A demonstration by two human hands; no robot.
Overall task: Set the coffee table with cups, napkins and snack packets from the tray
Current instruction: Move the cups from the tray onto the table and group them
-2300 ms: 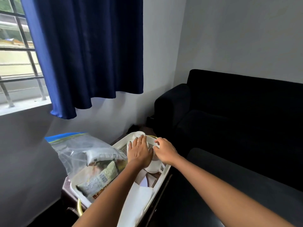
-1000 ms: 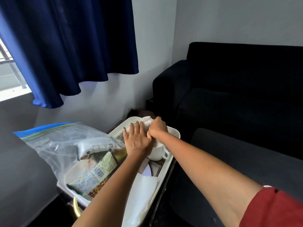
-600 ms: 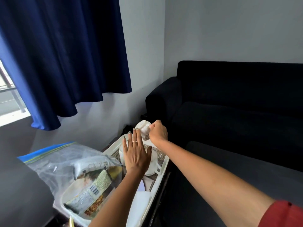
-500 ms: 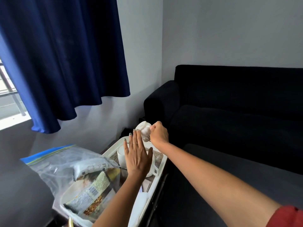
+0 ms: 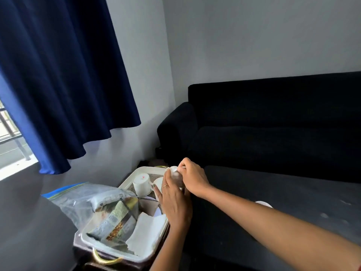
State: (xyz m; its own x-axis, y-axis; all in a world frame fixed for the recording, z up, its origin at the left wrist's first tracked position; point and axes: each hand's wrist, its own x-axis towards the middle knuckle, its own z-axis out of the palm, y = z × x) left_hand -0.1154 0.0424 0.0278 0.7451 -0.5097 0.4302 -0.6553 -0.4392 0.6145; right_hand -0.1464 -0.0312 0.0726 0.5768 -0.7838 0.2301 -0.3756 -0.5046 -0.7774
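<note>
The cup (image 5: 174,174), at the tray's (image 5: 145,169) one o'clock corner, is pinched by right hand (image 5: 192,178) fingers; left hand (image 5: 174,202) lies flat, holding nothing. Next: carry it to the table.

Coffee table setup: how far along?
Barely started. Done: a small white object on the dark table, too hidden to identify. In hand: right hand grips a white cup above the white tray. Left: upturned cup, white napkins, bagged snack packets.
</note>
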